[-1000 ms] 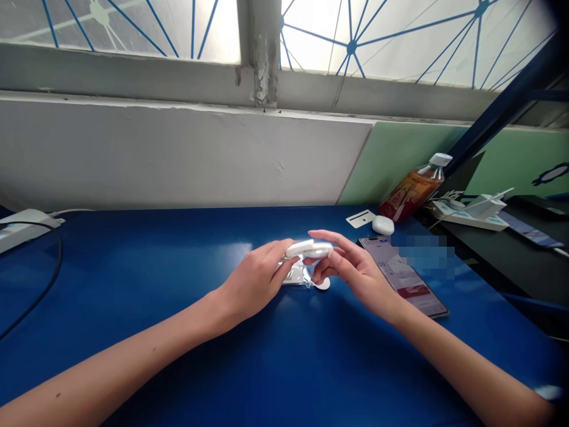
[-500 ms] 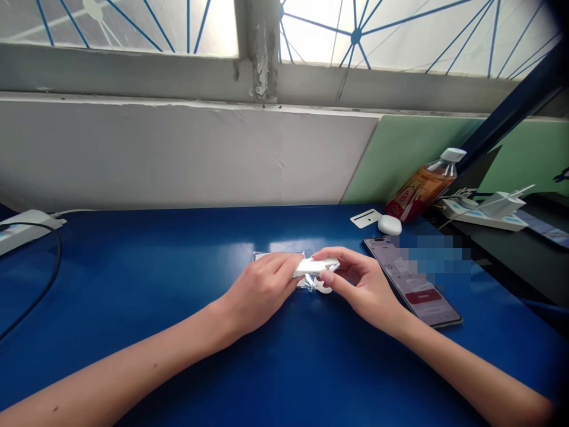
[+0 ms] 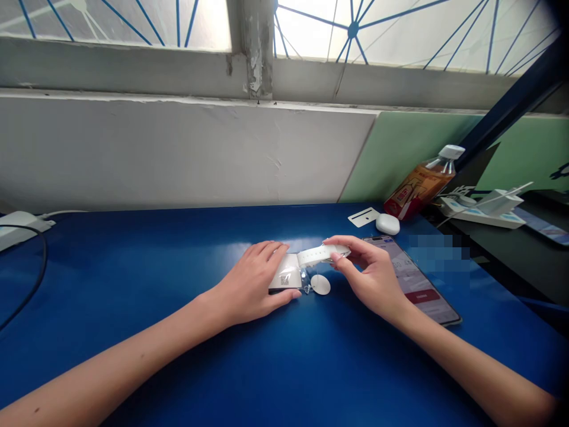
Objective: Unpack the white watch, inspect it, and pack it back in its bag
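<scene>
My right hand (image 3: 371, 273) pinches a white watch (image 3: 317, 255) between thumb and fingers. Its pale strap, with a row of small holes, points left toward my other hand; the rest is partly hidden by my fingers. My left hand (image 3: 253, 281) lies with fingers and thumb apart over the left part of a flat white packet (image 3: 287, 276) in clear plastic, printed with a small square code. The strap's free end is just above the packet's right side. A round white disc (image 3: 320, 284) lies on the table right of the packet, beside crinkled clear plastic.
The blue table (image 3: 178, 367) meets a wall under windows. A phone (image 3: 427, 290) lies by my right forearm. Behind it are a white earbud case (image 3: 387, 224), a white card (image 3: 363, 217) and a drink bottle (image 3: 420, 184). Power strips (image 3: 482, 213) and a black cable (image 3: 42, 273) are at the sides.
My left hand has let go of the watch strap and spread out leftward over the packet. My right hand has drawn the watch right and slightly up, uncovering the packet and disc.
</scene>
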